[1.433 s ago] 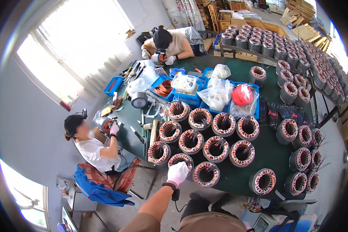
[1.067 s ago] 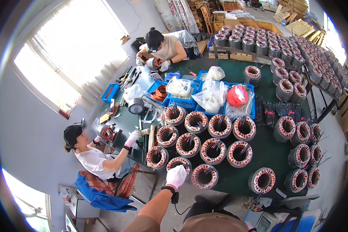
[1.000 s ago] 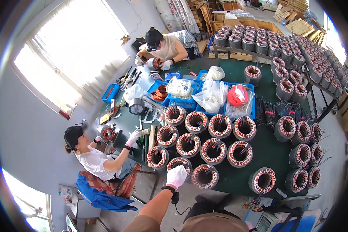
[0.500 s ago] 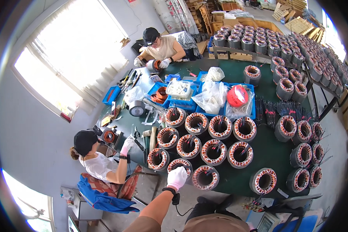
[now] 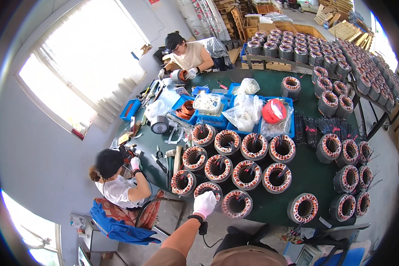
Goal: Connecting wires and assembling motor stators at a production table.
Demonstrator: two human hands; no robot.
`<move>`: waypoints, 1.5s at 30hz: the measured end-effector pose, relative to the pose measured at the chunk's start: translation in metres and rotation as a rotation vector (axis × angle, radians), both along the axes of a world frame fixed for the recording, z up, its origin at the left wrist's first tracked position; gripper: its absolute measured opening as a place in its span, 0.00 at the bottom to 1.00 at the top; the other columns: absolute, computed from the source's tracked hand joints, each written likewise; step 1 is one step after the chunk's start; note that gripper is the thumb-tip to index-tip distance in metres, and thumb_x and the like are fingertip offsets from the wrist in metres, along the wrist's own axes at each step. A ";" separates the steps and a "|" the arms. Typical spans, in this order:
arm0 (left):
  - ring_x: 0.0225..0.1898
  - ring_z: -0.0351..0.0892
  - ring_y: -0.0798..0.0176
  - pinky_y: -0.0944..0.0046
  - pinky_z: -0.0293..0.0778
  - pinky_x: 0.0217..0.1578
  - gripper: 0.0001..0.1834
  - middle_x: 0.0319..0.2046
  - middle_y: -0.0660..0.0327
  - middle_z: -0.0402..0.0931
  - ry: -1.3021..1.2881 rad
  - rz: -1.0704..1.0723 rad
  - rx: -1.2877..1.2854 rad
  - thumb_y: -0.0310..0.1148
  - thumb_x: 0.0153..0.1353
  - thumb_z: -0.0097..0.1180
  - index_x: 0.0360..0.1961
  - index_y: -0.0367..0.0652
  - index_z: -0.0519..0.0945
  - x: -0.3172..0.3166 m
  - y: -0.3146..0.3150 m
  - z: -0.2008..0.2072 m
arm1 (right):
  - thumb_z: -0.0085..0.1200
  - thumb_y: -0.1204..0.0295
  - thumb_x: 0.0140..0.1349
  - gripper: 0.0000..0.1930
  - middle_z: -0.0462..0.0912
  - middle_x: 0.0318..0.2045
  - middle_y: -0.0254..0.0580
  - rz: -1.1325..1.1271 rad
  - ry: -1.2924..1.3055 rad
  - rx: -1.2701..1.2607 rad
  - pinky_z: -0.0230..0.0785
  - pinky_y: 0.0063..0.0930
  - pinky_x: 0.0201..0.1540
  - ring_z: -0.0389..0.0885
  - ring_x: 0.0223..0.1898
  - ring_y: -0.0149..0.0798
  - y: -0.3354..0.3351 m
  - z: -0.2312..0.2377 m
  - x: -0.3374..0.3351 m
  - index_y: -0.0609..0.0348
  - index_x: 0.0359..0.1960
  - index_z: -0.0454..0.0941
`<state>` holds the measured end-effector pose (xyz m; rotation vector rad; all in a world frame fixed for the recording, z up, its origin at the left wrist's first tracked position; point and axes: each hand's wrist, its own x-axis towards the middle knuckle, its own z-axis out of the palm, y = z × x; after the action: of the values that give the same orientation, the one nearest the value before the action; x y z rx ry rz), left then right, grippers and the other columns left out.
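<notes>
Gloved left hand [image 5: 204, 203] at the near rim of a wound stator [image 5: 208, 185].
Its fingers look curled; I cannot tell if they grip. The stator stands near the green table's [image 5: 270, 208] edge; the right hand [image 5: 287, 258] shows too little to judge.

A wide passage is being offered by the bare green tabletop [image 5: 308, 173], between the grouped stators [image 5: 236, 174] and the standing stators at right [image 5: 339, 181]. Its near end is being narrowed by a lone stator [image 5: 314, 208], and its far end is being closed by black wire bundles [image 5: 310, 127]. Behind the group, the way is being blocked by blue bins [image 5: 215, 119]. Straight ahead, the left hand [image 5: 204, 203] is being obstructed by the front stator [image 5: 208, 185]. Leftward, reaching is being hindered by a wooden handle [image 5: 177, 160] and a co-worker's arm [image 5: 139, 187].
</notes>
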<state>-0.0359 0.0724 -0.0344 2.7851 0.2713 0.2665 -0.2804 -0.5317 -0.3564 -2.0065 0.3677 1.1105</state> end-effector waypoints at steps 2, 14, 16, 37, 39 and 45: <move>0.30 0.83 0.41 0.44 0.78 0.34 0.08 0.26 0.52 0.81 0.001 0.000 -0.001 0.36 0.63 0.57 0.27 0.47 0.78 -0.001 0.000 0.001 | 0.50 0.59 0.68 0.18 0.87 0.43 0.60 -0.009 0.003 0.014 0.74 0.55 0.51 0.81 0.51 0.65 -0.001 -0.004 -0.002 0.61 0.39 0.86; 0.32 0.84 0.41 0.44 0.78 0.35 0.09 0.28 0.51 0.82 0.044 0.002 0.004 0.37 0.64 0.56 0.29 0.45 0.79 0.003 0.002 0.004 | 0.52 0.56 0.67 0.19 0.87 0.43 0.59 0.027 -0.011 0.022 0.74 0.54 0.48 0.83 0.48 0.64 0.004 0.000 0.003 0.59 0.40 0.87; 0.32 0.84 0.41 0.44 0.78 0.35 0.09 0.29 0.51 0.82 0.046 0.013 0.009 0.36 0.64 0.56 0.29 0.45 0.79 0.001 0.006 0.005 | 0.52 0.55 0.67 0.20 0.87 0.42 0.59 0.072 -0.025 0.010 0.74 0.54 0.47 0.83 0.48 0.64 0.010 0.007 0.012 0.59 0.40 0.87; 0.31 0.81 0.40 0.45 0.76 0.35 0.10 0.27 0.49 0.79 -0.035 -0.049 0.038 0.34 0.67 0.52 0.29 0.43 0.77 0.006 0.002 -0.003 | 0.54 0.50 0.62 0.22 0.86 0.45 0.60 0.332 -0.008 -0.088 0.78 0.47 0.49 0.85 0.49 0.63 0.038 0.067 -0.003 0.55 0.43 0.89; 0.32 0.81 0.40 0.45 0.76 0.36 0.10 0.28 0.49 0.79 -0.028 -0.064 0.047 0.34 0.67 0.52 0.29 0.43 0.77 0.005 0.000 -0.005 | 0.54 0.50 0.62 0.23 0.86 0.45 0.60 0.249 0.007 -0.035 0.77 0.47 0.49 0.85 0.49 0.63 0.040 0.075 -0.011 0.55 0.43 0.89; 0.33 0.81 0.40 0.46 0.76 0.36 0.13 0.29 0.48 0.79 -0.016 -0.100 0.193 0.36 0.70 0.52 0.30 0.41 0.77 0.002 0.002 -0.025 | 0.56 0.55 0.69 0.21 0.88 0.48 0.56 0.165 0.037 -0.008 0.75 0.45 0.50 0.83 0.44 0.51 0.053 0.103 -0.041 0.58 0.52 0.85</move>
<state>-0.0336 0.0742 -0.0593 2.9741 0.1066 0.3044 -0.3219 -0.4791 -0.2530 -2.0546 0.2284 1.2503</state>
